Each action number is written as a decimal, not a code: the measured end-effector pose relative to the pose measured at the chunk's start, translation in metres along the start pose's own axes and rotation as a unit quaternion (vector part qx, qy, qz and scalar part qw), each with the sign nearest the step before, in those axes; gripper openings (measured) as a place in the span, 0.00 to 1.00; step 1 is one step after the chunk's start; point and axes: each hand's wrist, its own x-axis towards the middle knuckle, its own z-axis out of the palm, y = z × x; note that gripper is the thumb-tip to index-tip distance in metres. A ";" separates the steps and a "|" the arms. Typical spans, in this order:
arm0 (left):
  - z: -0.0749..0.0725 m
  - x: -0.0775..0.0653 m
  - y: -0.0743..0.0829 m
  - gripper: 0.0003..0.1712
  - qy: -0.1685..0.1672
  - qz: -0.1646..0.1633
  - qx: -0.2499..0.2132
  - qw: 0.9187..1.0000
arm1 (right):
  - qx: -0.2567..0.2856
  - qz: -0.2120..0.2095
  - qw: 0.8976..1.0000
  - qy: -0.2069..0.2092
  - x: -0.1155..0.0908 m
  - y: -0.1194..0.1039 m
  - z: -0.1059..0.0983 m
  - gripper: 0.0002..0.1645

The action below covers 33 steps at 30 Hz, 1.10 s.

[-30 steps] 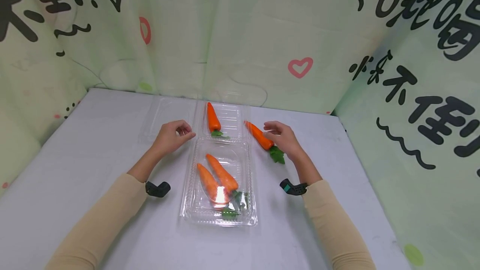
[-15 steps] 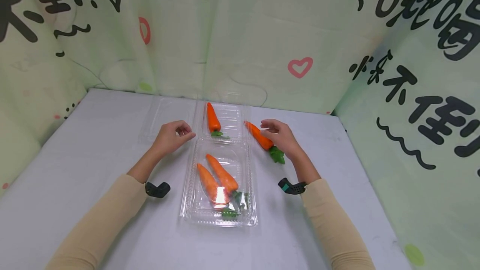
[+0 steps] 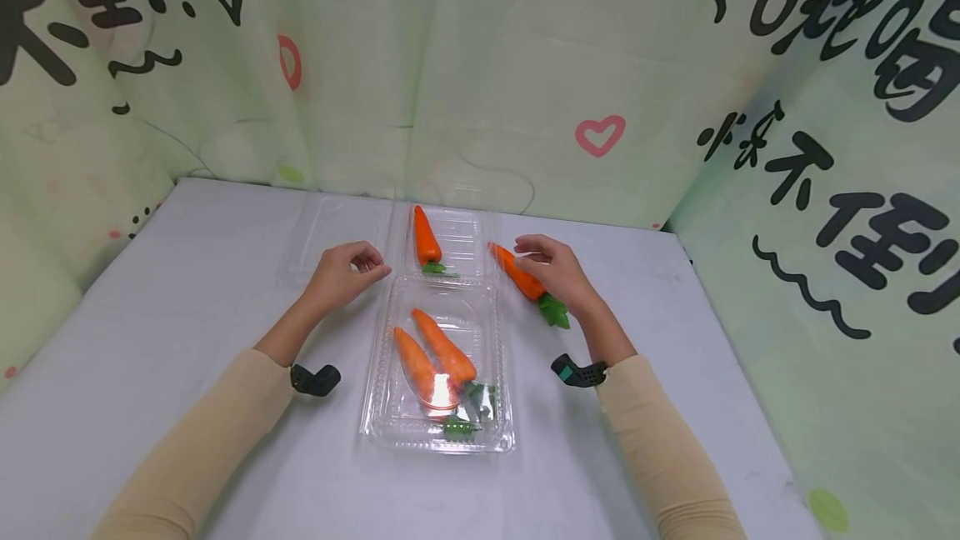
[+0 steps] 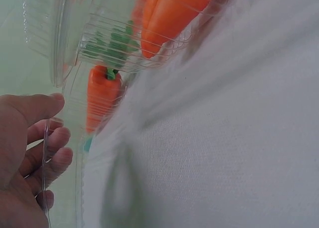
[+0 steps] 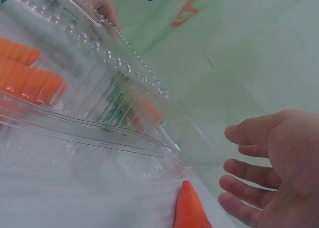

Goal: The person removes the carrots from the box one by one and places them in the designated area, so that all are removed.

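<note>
My left hand (image 3: 343, 275) hovers with loosely curved fingers left of two clear plastic boxes, thumb apart from fingertips, near the flat lid (image 3: 337, 227) of the back box. In the left wrist view a clear edge crosses its fingers. The front box (image 3: 497, 319) has its lid over two orange carrots (image 3: 448, 348) with green tops. One carrot (image 3: 426, 233) lies in the open back box (image 3: 463, 240). On the right, my right hand (image 3: 558, 269) is held over another carrot (image 3: 513, 270) on the table; in the right wrist view its fingers are spread, holding nothing.
A white cloth covers the table (image 3: 187, 298). Behind and at both sides hangs a pale green printed curtain (image 3: 480, 65), meeting the table's back edge just behind the back box. Black bands (image 3: 315, 379) sit at both wrists.
My right hand has drifted slightly left and away from me over the loose carrot. The left hand, both boxes and the carrots stay where they were.
</note>
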 end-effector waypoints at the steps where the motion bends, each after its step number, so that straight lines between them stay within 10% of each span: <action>1: 0.000 0.000 0.000 0.12 0.000 0.001 0.001 1.000 | 0.001 0.001 1.000 -0.001 0.000 -0.001 0.000 0.26; 33: 0.000 0.002 -0.002 0.10 -0.004 0.013 0.006 1.000 | 0.017 -0.019 1.000 -0.017 0.006 -0.021 0.010 0.25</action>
